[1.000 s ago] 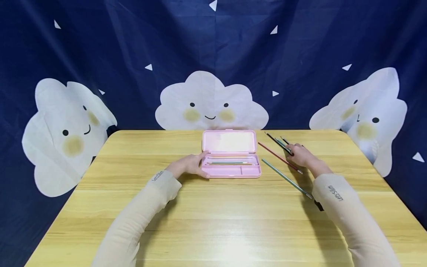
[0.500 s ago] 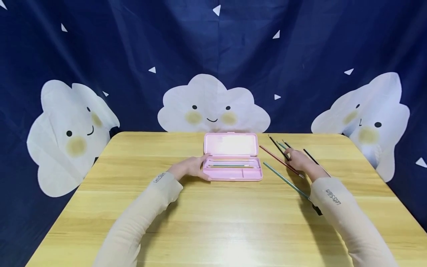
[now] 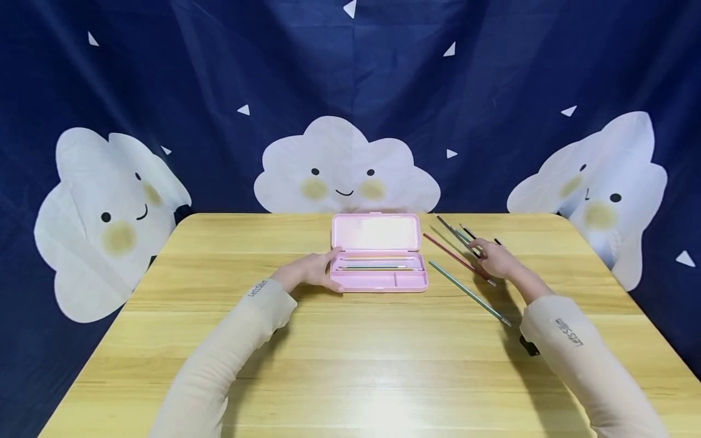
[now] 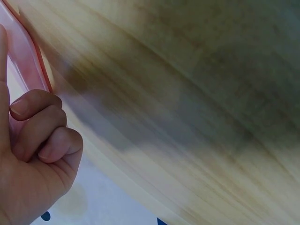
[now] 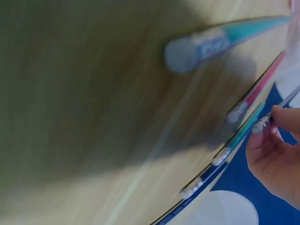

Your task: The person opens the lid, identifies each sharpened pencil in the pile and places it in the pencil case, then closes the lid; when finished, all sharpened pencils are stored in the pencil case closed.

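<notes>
My left hand (image 3: 312,271) grips the left end of an open pink pencil case (image 3: 378,287), thumb at its front edge; in the left wrist view, curled fingers (image 4: 40,117) lie against the case. Several pencils (image 3: 378,267) lie in its long compartment. My right hand (image 3: 501,260) pinches a dark pencil (image 3: 450,227) near its eraser end, just above the table, with its shadow apart from it. A red pencil (image 3: 451,254) and a teal pencil (image 3: 465,291) lie left of this hand. Another teal pencil (image 5: 243,129) and black pencils (image 5: 201,185) lie nearby, partly hidden in the head view.
The case's raised lid (image 3: 350,232) stands at the back edge of the wooden table (image 3: 328,365). Two small front compartments of the case show no pencils. Behind the table hangs a dark blue curtain (image 3: 219,73) with cloud faces.
My right hand has taken a dark pencil and lifted it slightly off the table, drawing back a little to the right. My left hand stays on the pencil case.
</notes>
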